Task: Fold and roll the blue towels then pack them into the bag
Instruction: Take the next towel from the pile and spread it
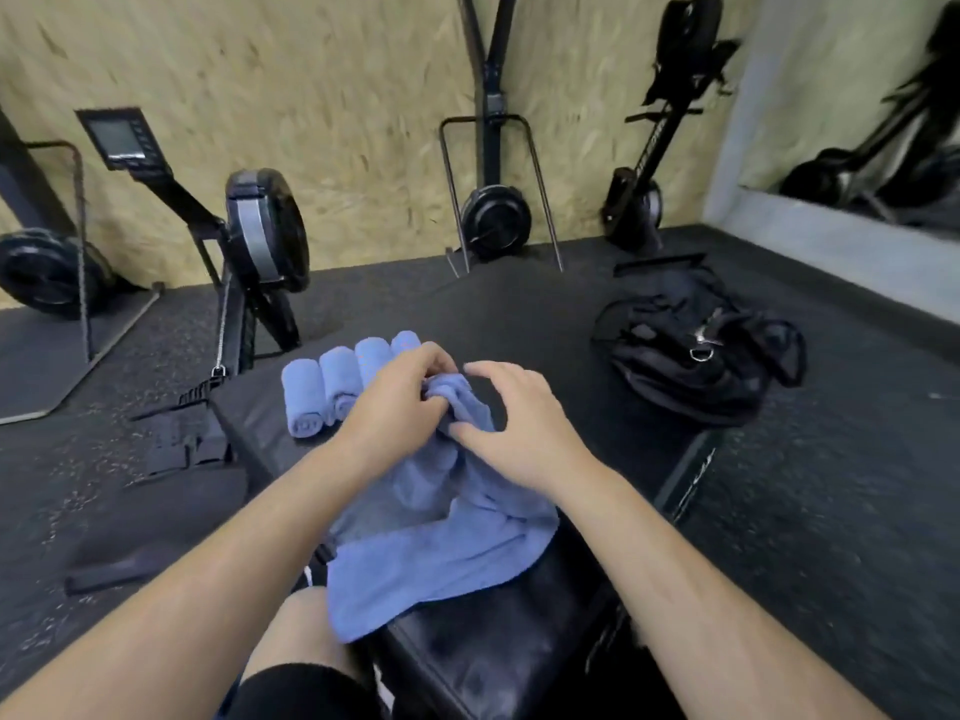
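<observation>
A loose blue towel [436, 543] lies crumpled on the black bench [498, 662] in front of me, trailing toward my knees. My left hand [400, 402] grips its bunched far end. My right hand [514, 423] hovers over the same end with fingers spread and its thumb touching the cloth. Several rolled blue towels [332, 387] lie side by side on the bench's far left part, partly hidden behind my left hand. The black bag [691, 350] sits on the floor to the right, its straps sprawled.
Rowing machines [260, 236] stand upright against the wooden wall at the back. A mirror [883, 137] runs along the right wall. Dark rubber flooring [831, 511] surrounds the bench. A black footrest [176, 433] lies left of the bench.
</observation>
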